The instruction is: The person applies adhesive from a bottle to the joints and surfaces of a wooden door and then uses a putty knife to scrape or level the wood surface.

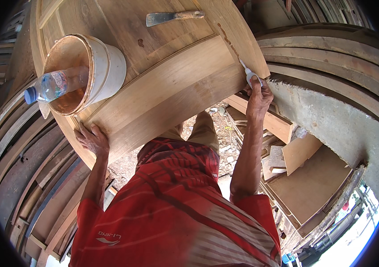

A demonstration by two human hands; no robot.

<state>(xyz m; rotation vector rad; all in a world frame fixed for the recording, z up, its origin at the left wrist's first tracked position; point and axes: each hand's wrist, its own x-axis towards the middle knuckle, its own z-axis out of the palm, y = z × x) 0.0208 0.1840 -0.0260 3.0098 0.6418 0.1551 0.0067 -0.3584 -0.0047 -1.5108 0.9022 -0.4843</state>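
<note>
Squeeze bottle (250,75): one; scraper (165,18): one; bucket (110,71): one.

So, a grubby white bucket (113,73) can be spotted at the upper left, stained brown inside, with a clear plastic bottle (49,86) stuck in it and its blue cap poking past the rim. Loads of long boards (11,151) are piled along the left side, and more planks (327,53) are stacked at the upper right, right by a rough grey concrete ledge (332,111). Below that, a big brown plywood sheet (309,182) is partly overlapped by a smaller offcut (303,151). The ground (125,168) is littered with pale scraps.
</note>
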